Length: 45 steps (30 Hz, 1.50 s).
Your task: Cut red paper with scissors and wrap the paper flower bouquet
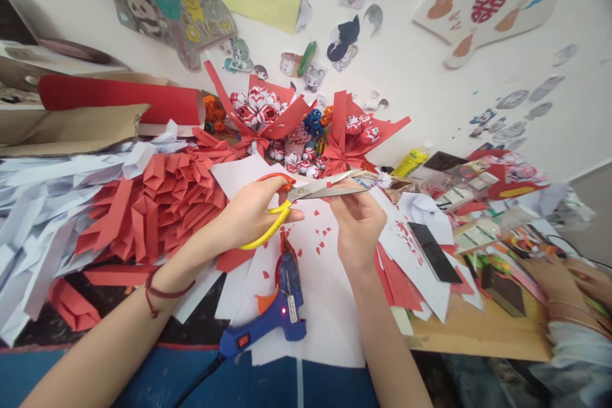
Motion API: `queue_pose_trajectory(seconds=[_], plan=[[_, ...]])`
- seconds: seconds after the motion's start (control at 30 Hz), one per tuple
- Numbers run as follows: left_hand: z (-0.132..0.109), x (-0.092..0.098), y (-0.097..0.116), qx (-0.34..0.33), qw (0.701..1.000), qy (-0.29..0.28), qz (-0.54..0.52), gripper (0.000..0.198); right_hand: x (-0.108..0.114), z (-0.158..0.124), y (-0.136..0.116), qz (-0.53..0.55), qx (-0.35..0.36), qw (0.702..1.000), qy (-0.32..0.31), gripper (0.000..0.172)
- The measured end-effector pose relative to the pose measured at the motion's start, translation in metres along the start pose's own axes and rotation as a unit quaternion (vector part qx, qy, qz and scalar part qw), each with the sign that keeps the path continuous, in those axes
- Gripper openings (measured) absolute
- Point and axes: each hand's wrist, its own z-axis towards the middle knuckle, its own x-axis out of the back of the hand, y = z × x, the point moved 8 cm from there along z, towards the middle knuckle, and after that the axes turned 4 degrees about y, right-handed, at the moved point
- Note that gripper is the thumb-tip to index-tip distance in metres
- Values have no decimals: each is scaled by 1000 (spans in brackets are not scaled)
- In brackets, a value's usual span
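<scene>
Reaches both bare forearms (382, 338) in over the near edge of the tabletop (129, 319), with a dark red cord (172, 295) round the left wrist. Has folded white paper (23, 191) heaped toward the left edge, and folded red paper (176, 185) heaped just beside it, nearer the middle. Has white sheets (329, 319) spread across the middle and hanging past the near edge. Shows two red-wrapped bouquets (261, 108) of red-and-white flowers toward the far edge. Has a blue glue gun (291, 293) lying on the white sheets by the near edge, with a small red light lit.

Curls the left hand (255, 207) closed round the yellow-and-orange handles of the scissors (308, 190). Half-bends the right hand (358, 226) behind the blades, toward the tips; cannot tell whether gripping anything there, with the fingertips hidden. Holds the scissors above the white sheets, blades slightly parted and pointing toward the right edge. Shows another person's hands (549, 280) at the right edge. Has a black phone (434, 252) lying right of the right hand. Shows red scraps (266, 275) scattered over the white sheets.
</scene>
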Motion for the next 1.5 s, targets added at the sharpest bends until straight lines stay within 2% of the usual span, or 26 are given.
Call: queue_pose_trajectory(seconds=[0.33, 0.67, 0.97, 1.5], plan=[[0, 0, 0, 0, 1000, 8, 15, 36, -1, 0, -2, -13, 17, 1000, -2, 4], [0, -1, 0, 3, 1000, 4, 4, 34, -1, -2, 0, 23, 4, 1000, 1, 7], [-1, -7, 2, 31, 999, -15, -31, 31, 3, -5, 8, 17, -16, 999, 37, 14], [-4, -20, 9, 71, 992, -12, -104, 34, -3, -10, 19, 115, -59, 988, 89, 9]])
